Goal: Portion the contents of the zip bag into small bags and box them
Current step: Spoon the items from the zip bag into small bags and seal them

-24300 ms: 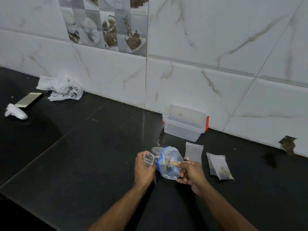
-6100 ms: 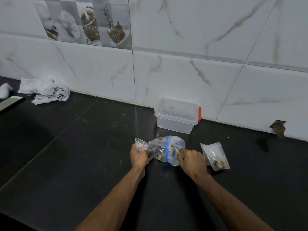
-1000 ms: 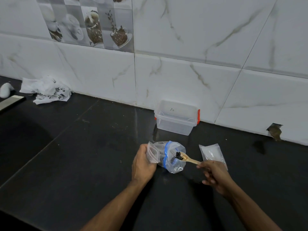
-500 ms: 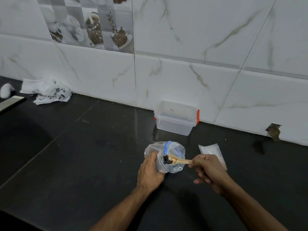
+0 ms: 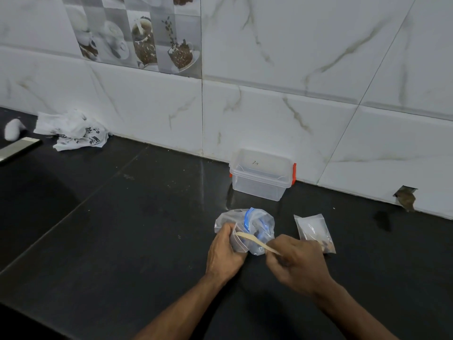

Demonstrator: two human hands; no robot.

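On the black counter lies the clear zip bag (image 5: 257, 220) with a blue zip strip. My left hand (image 5: 224, 252) grips a small clear bag (image 5: 238, 242) held open in front of the zip bag. My right hand (image 5: 295, 262) pinches a wooden spoon (image 5: 257, 242) whose bowl end reaches into the small bag's mouth. A filled small bag (image 5: 313, 231) with dark pieces lies just right of my right hand. The clear plastic box (image 5: 262, 174) with orange clips stands closed against the wall, behind the bags.
A crumpled white plastic bag (image 5: 72, 130) lies at the back left by the tiled wall. A white object (image 5: 13, 128) and a flat metallic strip (image 5: 18, 147) sit at the far left edge. A chipped hole (image 5: 405, 197) marks the wall at right.
The spoon came out of the zip bag loaded with dark pieces and moved left into the small bag held by my left hand. My right hand has moved closer to the left.
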